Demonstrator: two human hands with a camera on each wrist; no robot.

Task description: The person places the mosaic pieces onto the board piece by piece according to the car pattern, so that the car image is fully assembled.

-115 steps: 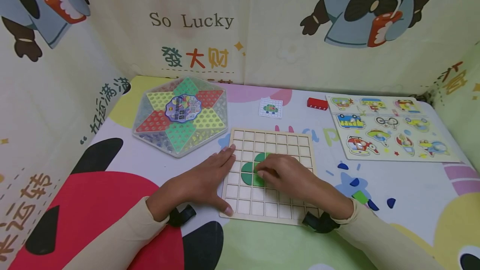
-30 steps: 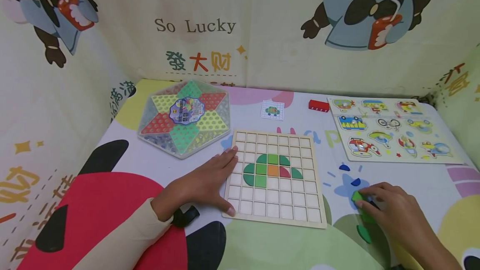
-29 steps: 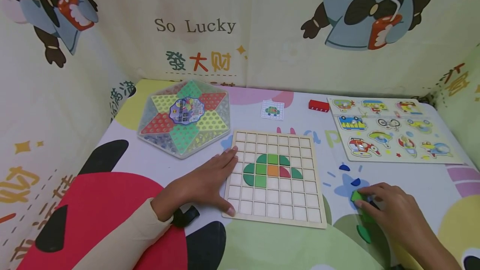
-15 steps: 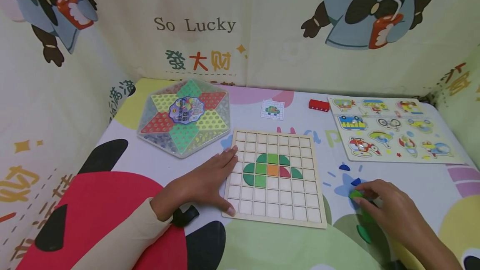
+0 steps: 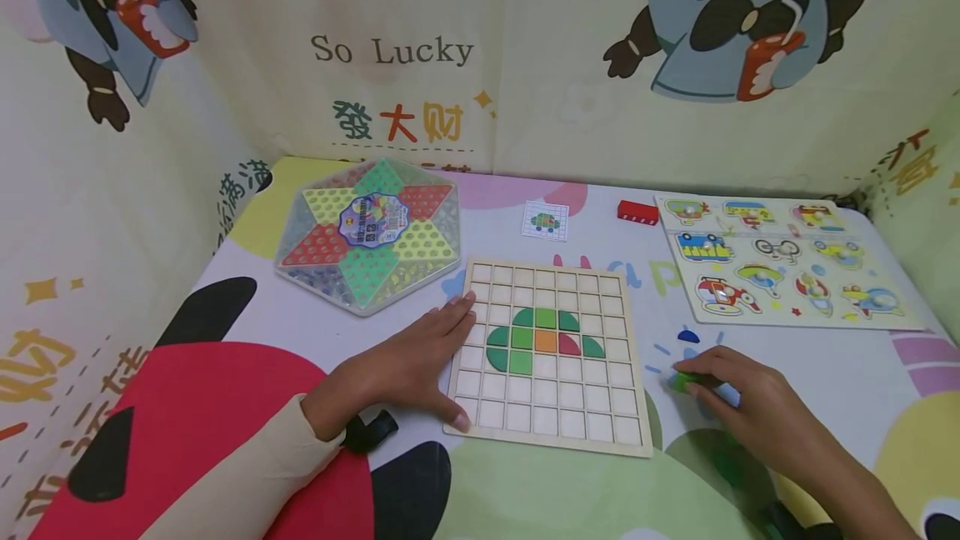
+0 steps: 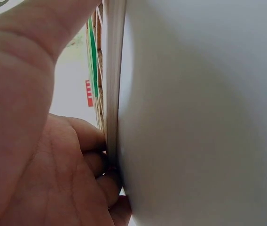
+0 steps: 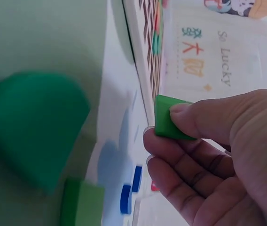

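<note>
My left hand [image 5: 420,361] lies along the left edge of a wooden grid board [image 5: 517,417], fingers and thumb spread, touching its rim. Set into the board are green square tiles [image 5: 521,362], dark green quarter-round tiles [image 5: 497,359], an orange square tile [image 5: 546,342] and a red quarter-round tile [image 5: 569,344]. To the right of the board, my right hand [image 5: 757,398] pinches a light green square tile [image 7: 164,117] between thumb and fingers, held above the table. Behind that hand in the right wrist view lie a dark green rounded tile [image 7: 35,122] and another light green tile [image 7: 84,202].
Blue half-round tiles [image 7: 126,199] lie beyond the right hand. At the back are a small picture card [image 5: 545,221], a red block [image 5: 637,212] and a vehicle peg puzzle [image 5: 787,265]. A hexagonal Chinese checkers box [image 5: 367,236] stands back left.
The right hand went from the board to the loose tiles on the right, picked up a light green square tile and has moved left with it. The left hand stays on the board's edge.
</note>
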